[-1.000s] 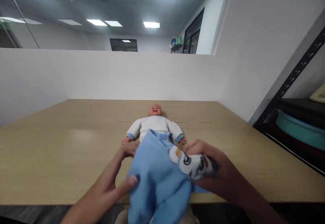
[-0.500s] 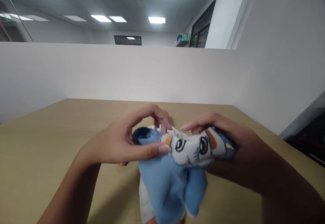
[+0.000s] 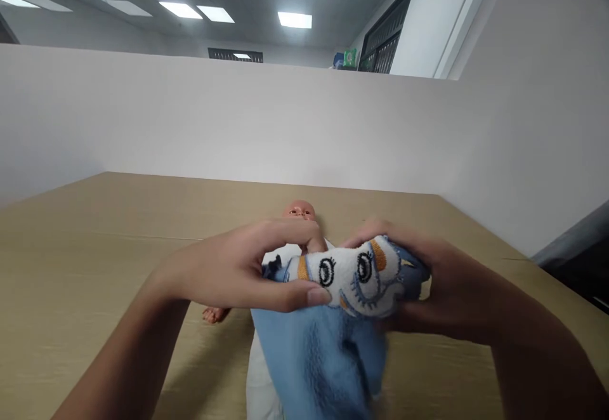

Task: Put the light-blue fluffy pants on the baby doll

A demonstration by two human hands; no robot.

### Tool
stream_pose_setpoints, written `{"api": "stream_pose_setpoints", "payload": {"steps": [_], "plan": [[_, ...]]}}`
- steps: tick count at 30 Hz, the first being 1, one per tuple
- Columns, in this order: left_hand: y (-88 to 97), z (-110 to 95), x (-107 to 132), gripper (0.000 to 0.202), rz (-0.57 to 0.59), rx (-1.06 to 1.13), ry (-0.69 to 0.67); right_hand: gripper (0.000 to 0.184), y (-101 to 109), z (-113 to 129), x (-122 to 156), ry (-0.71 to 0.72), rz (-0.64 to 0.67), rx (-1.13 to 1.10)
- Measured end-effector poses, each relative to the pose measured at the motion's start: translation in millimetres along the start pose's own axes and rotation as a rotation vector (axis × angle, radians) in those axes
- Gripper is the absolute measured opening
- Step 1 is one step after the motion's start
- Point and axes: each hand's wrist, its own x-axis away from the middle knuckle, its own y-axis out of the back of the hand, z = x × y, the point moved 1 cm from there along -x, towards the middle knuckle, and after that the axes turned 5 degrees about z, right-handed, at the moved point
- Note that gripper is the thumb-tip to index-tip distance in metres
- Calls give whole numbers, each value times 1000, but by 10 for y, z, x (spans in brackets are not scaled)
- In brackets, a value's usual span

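Observation:
A blue fleece garment (image 3: 314,350) hangs between my hands, its upper edge bunched up. On the bunched part is a white embroidered face with black-outlined eyes and orange patches. My left hand (image 3: 252,271) pinches the left side, thumb in front and fingers behind. My right hand (image 3: 442,280) grips the right end, its thumb partly hidden under the cloth. Behind the garment a baby doll (image 3: 301,209) lies on its back, head away from me; its small hand sticks out left. White cloth (image 3: 261,375) covers the doll's body, mostly hidden by the garment.
The doll lies on a wide wood-coloured table (image 3: 118,268). A white partition (image 3: 228,122) rises at the table's far edge, and a wall (image 3: 533,134) stands on the right. A dark object (image 3: 580,268) is at the far right edge.
My hands have drawn the bunched edge wider, so more of the embroidered face shows. The doll's head and small hand have come into view as the camera tilts slightly.

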Motion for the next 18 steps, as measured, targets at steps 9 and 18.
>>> {"api": "stream_pose_setpoints", "payload": {"steps": [9, 18], "plan": [[-47, 12, 22, 40, -108, 78, 23, 87, -107, -335, -197, -74, 317, -408], [-71, 14, -25, 49, -164, -42, 4, 48, -140, -369, -260, -56, 272, -407]]}}
